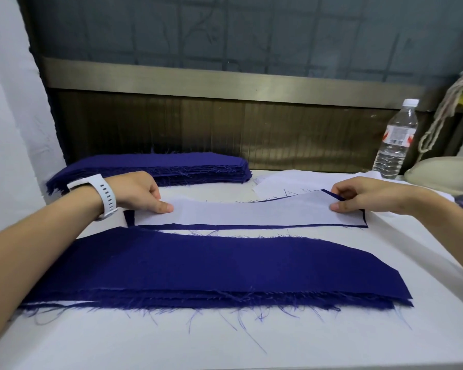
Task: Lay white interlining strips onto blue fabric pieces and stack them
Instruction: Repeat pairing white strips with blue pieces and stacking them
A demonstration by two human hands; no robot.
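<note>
a white interlining strip (pixel 251 213) lies lengthways across the middle of the white worktop (pixel 251 345), on top of a single blue fabric piece (pixel 251 227) whose dark edge shows as a thin border along the strip's near side and at both ends. the left hand (pixel 142 193) has its thumb on the strip's left end with the fingers curled in behind, pinching it; whether the blue piece beneath is caught in the same pinch cannot be told. the right hand (pixel 358 196) pinches the strip's right end the same way, thumb tip on the white and fingers curled over the far corner. a white watch (pixel 104 196) sits on the left wrist. just nearer the person, parted from the strip by a narrow band of bare worktop, lies a near stack (pixel 198 265) of blue pieces, with frayed threads trailing from its front edge and a sliver of white showing at its lower left. at the far left, behind the left hand, a thicker far stack (pixel 158 166) of blue pieces sits near the back of the worktop. to its right, behind the strip, lies a loose pile of white interlining (pixel 278 180). a clear water bottle (pixel 396 140) with a white cap stands upright at the far right, beside a cream-coloured rounded object (pixel 439 173) with a pale cord (pixel 439 121) hanging above it.
</note>
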